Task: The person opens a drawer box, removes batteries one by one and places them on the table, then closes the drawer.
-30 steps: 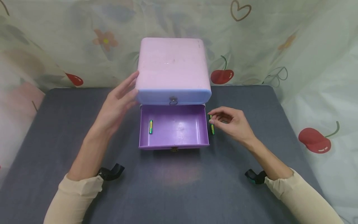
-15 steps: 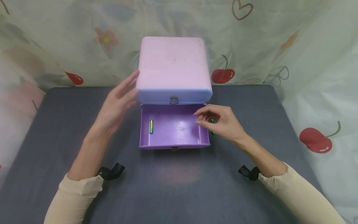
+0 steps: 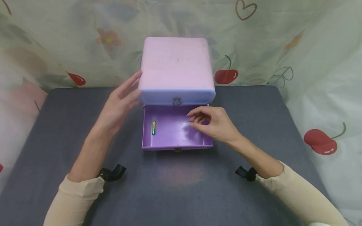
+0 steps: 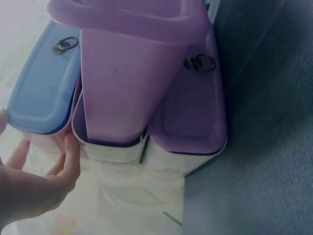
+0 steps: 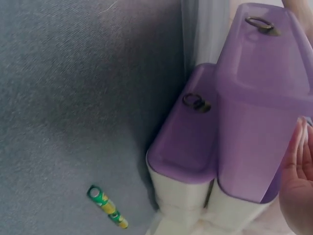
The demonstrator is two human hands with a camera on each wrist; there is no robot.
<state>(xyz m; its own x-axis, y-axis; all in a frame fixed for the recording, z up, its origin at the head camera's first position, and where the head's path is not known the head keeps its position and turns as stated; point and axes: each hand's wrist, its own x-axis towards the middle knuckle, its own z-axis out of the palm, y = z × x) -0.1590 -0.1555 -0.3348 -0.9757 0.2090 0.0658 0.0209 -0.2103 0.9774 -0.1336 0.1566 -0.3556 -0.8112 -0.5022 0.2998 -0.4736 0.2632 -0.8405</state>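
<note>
Apparently partway: one battery [image 3: 153, 127] lies inside the open purple drawer [image 3: 169, 138], seemingly two more batteries [image 5: 104, 202] on the tabletop [image 3: 175, 201].
Right hand [image 3: 215, 123] hovers over the drawer, thumb and forefinger apart; left hand [image 3: 117, 102], fingers spread, touches the pink-topped cabinet [image 3: 176, 64].

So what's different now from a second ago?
The right hand moved left, from beside the open purple drawer to over it. I can't tell whether it holds anything. The left hand stayed at the left side of the pink-topped box, the drawer stayed open, and the battery inside stayed put.
</note>
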